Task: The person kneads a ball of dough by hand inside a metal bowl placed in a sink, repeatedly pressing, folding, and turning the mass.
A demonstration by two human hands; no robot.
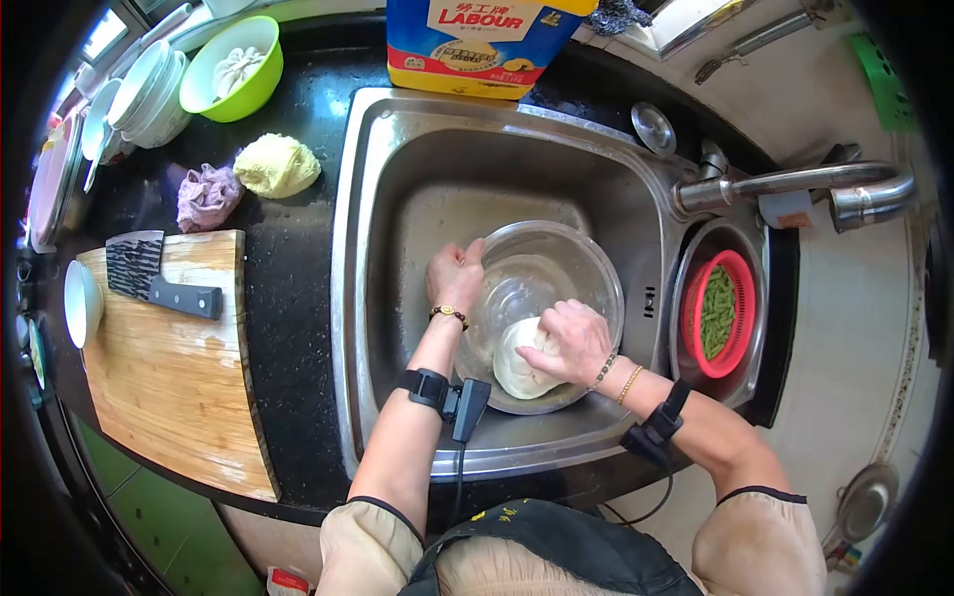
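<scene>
A round clear bowl (542, 243) sits in the steel sink (417, 214). Inside its near part lies a smooth white lump like dough (519, 370), with my right hand (576, 343) closed on its upper right side, fingers bent into it. At the bowl's left rim is my left hand (456, 275), its fingers curled together against the rim. Whether those fingers pinch the rim is hard to see.
Left of the sink are a wooden board (179, 368) with a cleaver (184, 297), a purple lump (209, 198), a yellow lump (277, 166) and a green bowl (263, 84). On the right, a red basket (745, 298) stands below the faucet (795, 179).
</scene>
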